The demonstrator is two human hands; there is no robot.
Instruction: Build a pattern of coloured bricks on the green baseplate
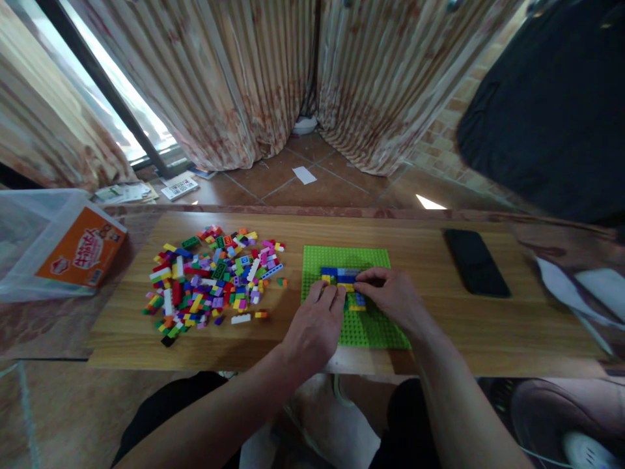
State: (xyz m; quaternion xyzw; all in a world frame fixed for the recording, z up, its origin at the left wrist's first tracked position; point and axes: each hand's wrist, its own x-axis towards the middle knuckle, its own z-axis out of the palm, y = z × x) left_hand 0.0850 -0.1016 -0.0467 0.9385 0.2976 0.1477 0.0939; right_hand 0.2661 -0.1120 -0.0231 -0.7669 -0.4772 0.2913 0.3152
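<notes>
A green studded baseplate (pixel 375 332) lies on the wooden table, carrying a small build of blue, yellow and grey-blue toy bricks (pixel 346 277) near its middle. On the left side of that build, my left hand (pixel 317 319) presses with its fingers bent together; its fingertips touch the bricks and partly cover them. My right hand (pixel 388 293) reaches in from the other side, thumb and forefinger pinched at the build's right end. Whether a loose brick sits in either pinch is hidden by the fingers.
A big pile of mixed loose bricks (pixel 215 280) spreads over the table's left part. A black phone (pixel 476 262) lies to the right on the wooden table (pixel 420 234). Beyond the left end stands a translucent plastic bin (pixel 43 221) with an orange label. Papers (pixel 581 286) are at the far right.
</notes>
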